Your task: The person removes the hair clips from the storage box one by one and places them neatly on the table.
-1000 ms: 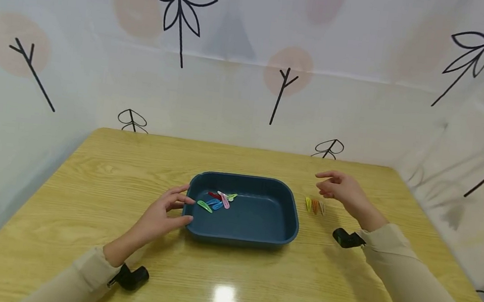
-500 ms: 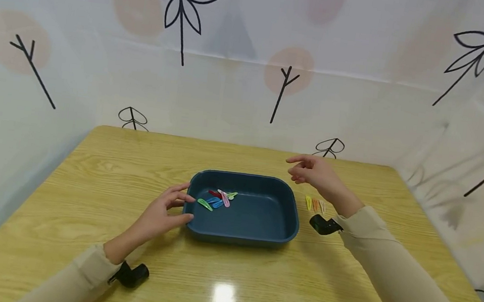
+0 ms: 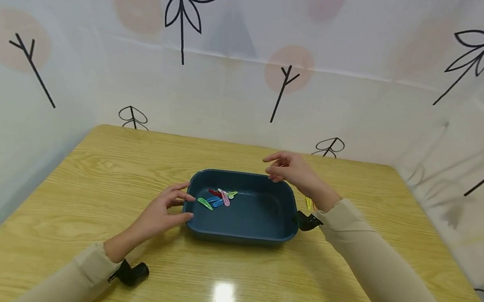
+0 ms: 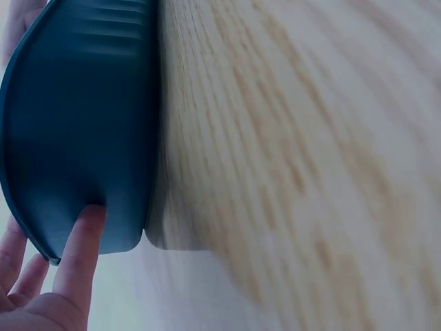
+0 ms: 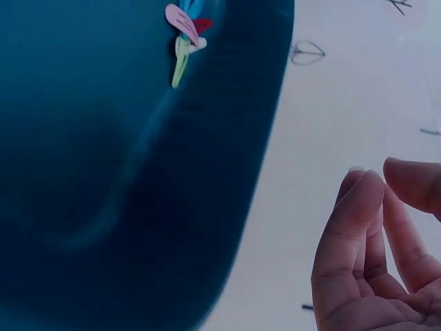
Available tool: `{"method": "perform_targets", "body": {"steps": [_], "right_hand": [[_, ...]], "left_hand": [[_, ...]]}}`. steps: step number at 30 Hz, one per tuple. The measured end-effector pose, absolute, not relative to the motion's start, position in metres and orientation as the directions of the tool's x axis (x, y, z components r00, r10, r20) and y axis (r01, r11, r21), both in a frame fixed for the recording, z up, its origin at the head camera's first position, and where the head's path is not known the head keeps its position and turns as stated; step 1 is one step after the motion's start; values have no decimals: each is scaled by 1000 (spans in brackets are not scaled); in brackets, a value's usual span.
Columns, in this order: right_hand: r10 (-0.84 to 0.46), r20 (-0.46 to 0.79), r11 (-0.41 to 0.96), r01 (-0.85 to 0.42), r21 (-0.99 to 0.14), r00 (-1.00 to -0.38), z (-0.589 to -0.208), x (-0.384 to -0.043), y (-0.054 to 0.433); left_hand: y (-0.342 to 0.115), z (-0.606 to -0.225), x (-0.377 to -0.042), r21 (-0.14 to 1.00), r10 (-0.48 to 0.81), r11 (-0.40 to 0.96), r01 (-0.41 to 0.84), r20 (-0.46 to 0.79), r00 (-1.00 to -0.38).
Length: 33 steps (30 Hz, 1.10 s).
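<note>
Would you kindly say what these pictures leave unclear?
Head view: most of the orange clip, behind the right arm.
Right wrist view: anything the right hand might pinch, masked by its fingers.
Left wrist view: part of the left hand, cut off by edges; the inside of the tray, behind its wall.

On a yellow wood-grain table, slim multicoloured hair clips lie in the left half of a dark blue rounded-rectangular tray, the left hand at its left rim, the right hand near its far-right corner, a slim yellow clip to its right.
</note>
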State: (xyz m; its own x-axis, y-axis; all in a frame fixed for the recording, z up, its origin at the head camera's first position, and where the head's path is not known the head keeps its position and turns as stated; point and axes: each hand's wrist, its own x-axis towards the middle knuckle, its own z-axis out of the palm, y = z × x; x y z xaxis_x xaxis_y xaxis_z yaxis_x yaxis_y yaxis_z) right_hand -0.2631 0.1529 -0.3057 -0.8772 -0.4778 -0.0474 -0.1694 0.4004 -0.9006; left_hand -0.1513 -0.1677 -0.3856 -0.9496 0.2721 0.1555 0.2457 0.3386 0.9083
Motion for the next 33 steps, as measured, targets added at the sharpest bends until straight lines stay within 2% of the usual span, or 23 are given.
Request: {"method": "perform_targets", "body": {"steps": [10, 23, 33], "right_hand": [[-575, -70, 399, -204, -894, -815, -317, -264, 127], [-726, -63, 361, -302, -883, -685, -341, -276, 104], [-823, -51, 355, -441, -825, -566, -355, -278, 93]], "left_hand": [[-167, -386, -152, 908, 277, 337, 250, 158, -948], [-169, -386, -152, 910, 264, 334, 244, 158, -952], [-168, -388, -151, 912, 267, 328, 247, 161, -950]]}}
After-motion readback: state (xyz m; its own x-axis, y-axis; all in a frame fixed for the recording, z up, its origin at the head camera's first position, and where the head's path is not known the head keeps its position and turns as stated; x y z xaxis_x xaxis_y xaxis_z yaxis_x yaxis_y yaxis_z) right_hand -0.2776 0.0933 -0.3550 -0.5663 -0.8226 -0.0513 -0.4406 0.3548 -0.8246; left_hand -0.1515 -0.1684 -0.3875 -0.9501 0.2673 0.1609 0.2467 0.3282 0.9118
